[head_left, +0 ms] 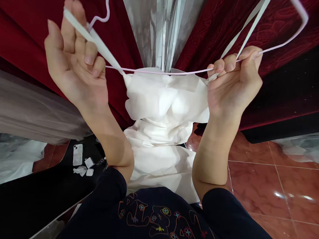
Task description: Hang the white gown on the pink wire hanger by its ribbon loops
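Observation:
A thin pale-pink clothes hanger (163,73) spans between my two hands, its lower bar running across the top of a white garment (163,101). My left hand (82,63) faces palm up with a white hanging loop (108,54) stretched over its raised fingers. The last two fingers of that hand curl in by the hanger bar. Closed around the bar's right end is my right hand (231,75), thumb against fingers. Another white loop (252,33) rises from it toward the hanger's top. The garment hangs in folds below; the hanger's top is cut off.
Dark red drapes (120,20) flank a clear plastic-covered rack section (145,15). Grey tulle (25,101) hangs at left. A phone (77,154), a white charger (89,162) and small items lie on a black surface (46,184). Red floor tiles (254,182) show at right.

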A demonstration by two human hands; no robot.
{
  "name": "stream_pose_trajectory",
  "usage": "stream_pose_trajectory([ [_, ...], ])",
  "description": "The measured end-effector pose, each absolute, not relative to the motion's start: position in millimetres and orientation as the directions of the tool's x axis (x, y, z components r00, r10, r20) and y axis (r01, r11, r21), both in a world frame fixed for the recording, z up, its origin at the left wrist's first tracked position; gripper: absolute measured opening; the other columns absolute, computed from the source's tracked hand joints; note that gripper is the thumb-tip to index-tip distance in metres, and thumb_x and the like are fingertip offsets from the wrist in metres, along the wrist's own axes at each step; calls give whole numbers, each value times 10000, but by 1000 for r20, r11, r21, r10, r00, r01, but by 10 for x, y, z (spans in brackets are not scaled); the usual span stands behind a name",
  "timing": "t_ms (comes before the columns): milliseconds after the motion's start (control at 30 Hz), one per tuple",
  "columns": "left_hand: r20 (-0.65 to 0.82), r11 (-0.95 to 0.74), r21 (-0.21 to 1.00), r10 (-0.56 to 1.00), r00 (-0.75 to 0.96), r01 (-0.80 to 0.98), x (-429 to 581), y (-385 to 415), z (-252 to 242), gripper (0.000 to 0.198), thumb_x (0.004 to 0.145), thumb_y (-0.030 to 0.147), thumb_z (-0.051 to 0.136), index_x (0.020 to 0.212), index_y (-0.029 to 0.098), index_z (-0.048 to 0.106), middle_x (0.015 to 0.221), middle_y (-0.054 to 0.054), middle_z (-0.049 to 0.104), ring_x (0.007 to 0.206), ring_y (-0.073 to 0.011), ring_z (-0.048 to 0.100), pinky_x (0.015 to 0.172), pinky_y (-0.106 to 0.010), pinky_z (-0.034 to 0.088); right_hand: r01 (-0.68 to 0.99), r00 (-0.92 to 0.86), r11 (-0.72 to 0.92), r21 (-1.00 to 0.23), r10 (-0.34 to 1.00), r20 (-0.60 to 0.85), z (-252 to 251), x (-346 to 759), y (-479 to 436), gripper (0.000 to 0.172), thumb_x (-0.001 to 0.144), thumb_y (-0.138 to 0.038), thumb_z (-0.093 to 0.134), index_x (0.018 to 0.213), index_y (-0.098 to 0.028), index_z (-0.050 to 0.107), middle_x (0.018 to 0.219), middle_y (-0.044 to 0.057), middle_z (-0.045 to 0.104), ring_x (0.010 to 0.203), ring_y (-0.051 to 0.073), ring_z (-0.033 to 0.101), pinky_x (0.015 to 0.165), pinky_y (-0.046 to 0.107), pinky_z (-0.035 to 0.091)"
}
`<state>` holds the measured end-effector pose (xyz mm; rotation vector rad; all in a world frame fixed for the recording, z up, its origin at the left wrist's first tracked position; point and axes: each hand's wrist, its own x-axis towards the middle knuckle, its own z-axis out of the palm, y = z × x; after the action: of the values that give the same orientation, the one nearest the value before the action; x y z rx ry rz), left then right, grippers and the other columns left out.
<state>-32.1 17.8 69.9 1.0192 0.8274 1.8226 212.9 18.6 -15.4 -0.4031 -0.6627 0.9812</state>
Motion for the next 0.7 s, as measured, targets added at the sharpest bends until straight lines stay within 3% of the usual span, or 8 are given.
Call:
stream_pose_trajectory([
  [33,368,-459,803,883,-290,-379,-350,203,618,467,1053,289,244,1008,117,676,1260,-53,608,561,-89,428,444,-261,305,-625,380,514,-588,858,346,-153,2142,190,207,951,-354,366,809,-205,362,618,-51,334,566,48,465,680,234,491],
  [67,414,-539,772,829,-376,-337,-379,223,515,346,1033,280,365,1035,105,664,1256,-75,596,597,-79,447,450,-250,284,-622,375,519,-586,855,358,-151,2157,196,208,957,-350,351,813,-201,353,617,-53,338,566,49,474,681,237,488],
  [167,375,-514,831,799,-471,-211,-444,248,173,170,949,245,594,1109,204,632,1249,-14,569,691,-75,511,528,-241,303,-631,362,517,-578,856,369,-141,2199,212,209,963,-339,335,814,-193,329,604,-60,349,554,51,480,655,231,476],
  [333,262,-334,910,923,-281,-247,-378,211,-54,268,995,365,461,1025,203,672,1112,-83,664,618,-97,501,455,-252,246,-632,349,487,-602,873,340,-164,2175,196,188,968,-326,334,834,-194,326,618,-65,372,590,41,524,684,218,492],
  [467,368,-405,839,914,-169,-363,-224,158,22,348,1037,347,340,935,166,620,981,-101,695,494,-86,414,445,-267,209,-638,336,459,-619,888,313,-194,2112,185,203,958,-350,370,840,-189,333,640,-62,389,646,45,571,563,165,428],
  [600,380,-399,782,914,-141,-478,-124,156,27,378,1049,336,271,857,195,564,871,-47,666,430,-76,343,437,-270,185,-632,353,451,-630,891,284,-175,2095,184,199,941,-353,407,849,-185,354,667,-63,469,692,53,621,584,167,471],
  [700,360,-374,736,922,-142,-565,-77,177,-14,380,1046,360,266,834,213,544,802,-20,617,415,-75,297,425,-267,180,-477,420,430,-767,877,231,-147,2124,137,222,906,-394,463,903,-173,450,781,-33,606,707,62,647,611,171,497],
])
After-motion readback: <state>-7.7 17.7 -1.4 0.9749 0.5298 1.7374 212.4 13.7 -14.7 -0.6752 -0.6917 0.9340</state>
